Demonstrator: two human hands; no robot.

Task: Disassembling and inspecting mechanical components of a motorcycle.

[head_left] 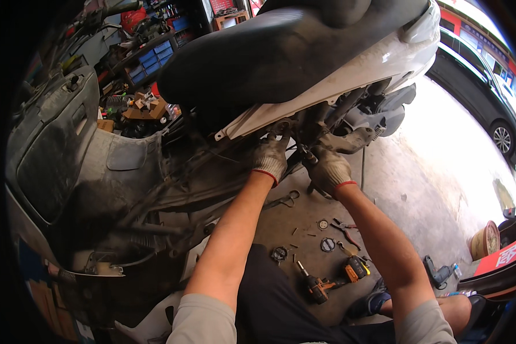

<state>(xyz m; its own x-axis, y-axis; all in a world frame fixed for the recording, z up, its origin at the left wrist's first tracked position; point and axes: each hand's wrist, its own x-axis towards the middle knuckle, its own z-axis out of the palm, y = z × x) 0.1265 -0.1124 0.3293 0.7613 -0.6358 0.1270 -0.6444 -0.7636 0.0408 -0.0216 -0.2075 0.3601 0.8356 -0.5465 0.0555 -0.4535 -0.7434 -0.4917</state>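
"What's over the concrete floor (421, 215)?"
"One dusty scooter (292, 63): one black seat (229, 66), white side panel (364, 71)."
"Left hand (271, 156), right hand (330, 169)?"
"Both gloved, beneath the panel; whether gripping, I can't tell."

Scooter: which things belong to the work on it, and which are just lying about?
With the work: scooter, gloved left hand, gloved right hand; probably cordless driver, pliers.
Seemingly just about: black car, bucket, blue drawers, cardboard box.

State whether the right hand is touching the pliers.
Apart: the head view shows bare floor between the right hand and the pliers.
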